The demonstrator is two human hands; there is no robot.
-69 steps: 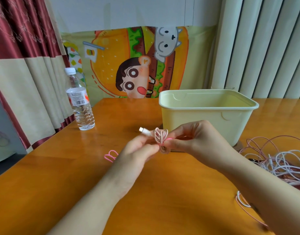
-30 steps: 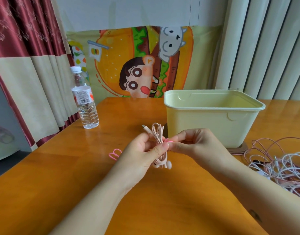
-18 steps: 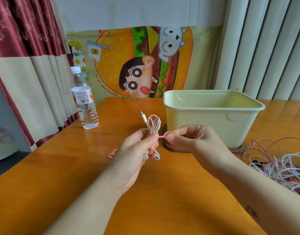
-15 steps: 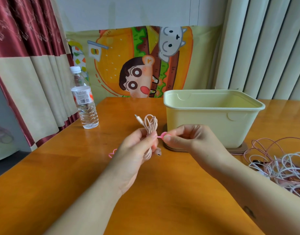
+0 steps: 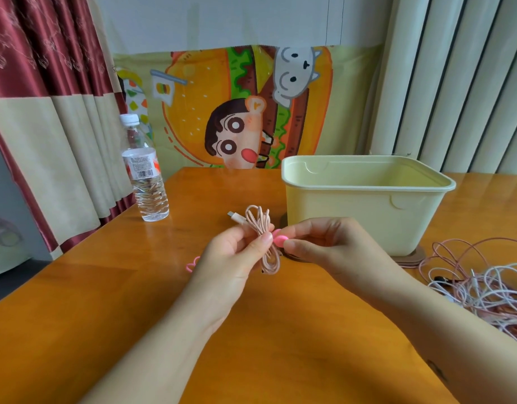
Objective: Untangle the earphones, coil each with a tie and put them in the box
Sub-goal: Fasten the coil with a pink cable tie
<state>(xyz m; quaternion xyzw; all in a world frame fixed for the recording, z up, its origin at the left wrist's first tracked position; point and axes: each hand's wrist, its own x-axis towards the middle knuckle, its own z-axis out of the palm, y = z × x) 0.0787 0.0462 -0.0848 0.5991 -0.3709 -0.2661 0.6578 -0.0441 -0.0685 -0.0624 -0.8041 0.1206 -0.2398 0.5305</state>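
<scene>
Water bottle [image 5: 145,182] upright near the left edge of the table [image 5: 76,316]; spare tie [image 5: 190,265] on the wood beside the left hand [image 5: 233,258], which pinches the coiled earphones [image 5: 261,228] above open tabletop. Right hand [image 5: 324,243] pinches a pink tie [image 5: 280,239] against the coil. Behind it, open yellow box [image 5: 365,205], floor hidden by its near wall; tangled earphones [image 5: 484,284] heaped at far right.

Looks like somebody's home from my end, not a lab or a shop. There's a wooden table [image 5: 76,316] with a red-and-beige curtain [image 5: 41,112] hanging left of it. A cartoon burger cloth [image 5: 236,112] is on the wall behind it, pale pleated drapes [image 5: 455,83] are behind its right end, and a water bottle [image 5: 145,176] stands on it.
</scene>
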